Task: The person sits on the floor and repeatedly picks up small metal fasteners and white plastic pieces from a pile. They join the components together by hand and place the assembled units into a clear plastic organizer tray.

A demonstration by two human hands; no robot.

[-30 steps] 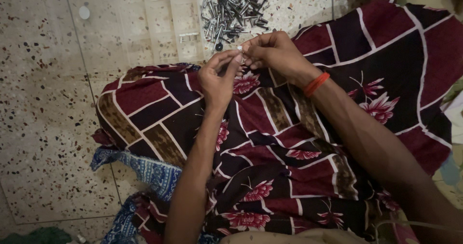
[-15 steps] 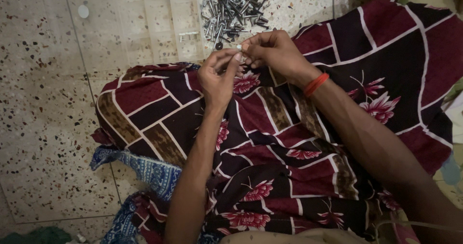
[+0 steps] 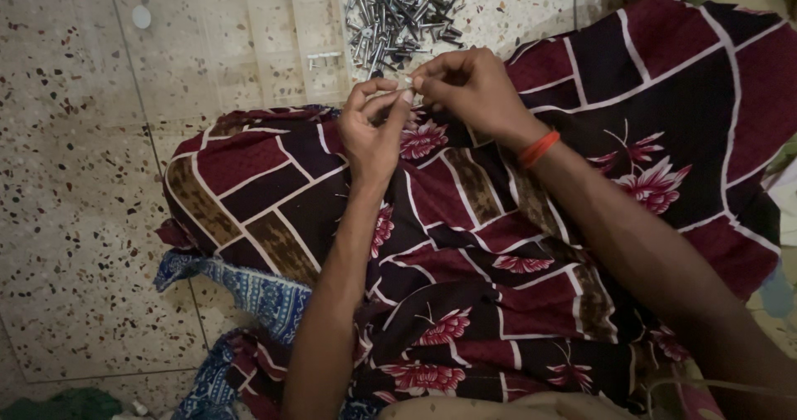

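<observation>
The person wore a long garment (image 3: 531, 246) of dark maroon cloth, crossed by thin white lines into brick-like blocks of wine red, near-black and brown, with pink flowers scattered over it. At about seven o'clock a blue patterned hem (image 3: 249, 291) showed beneath it. Both forearms were bare, without sleeves. The right hand (image 3: 473, 88) had an orange-red band (image 3: 540, 148) around its wrist; the left hand (image 3: 374, 129) wore nothing.
</observation>
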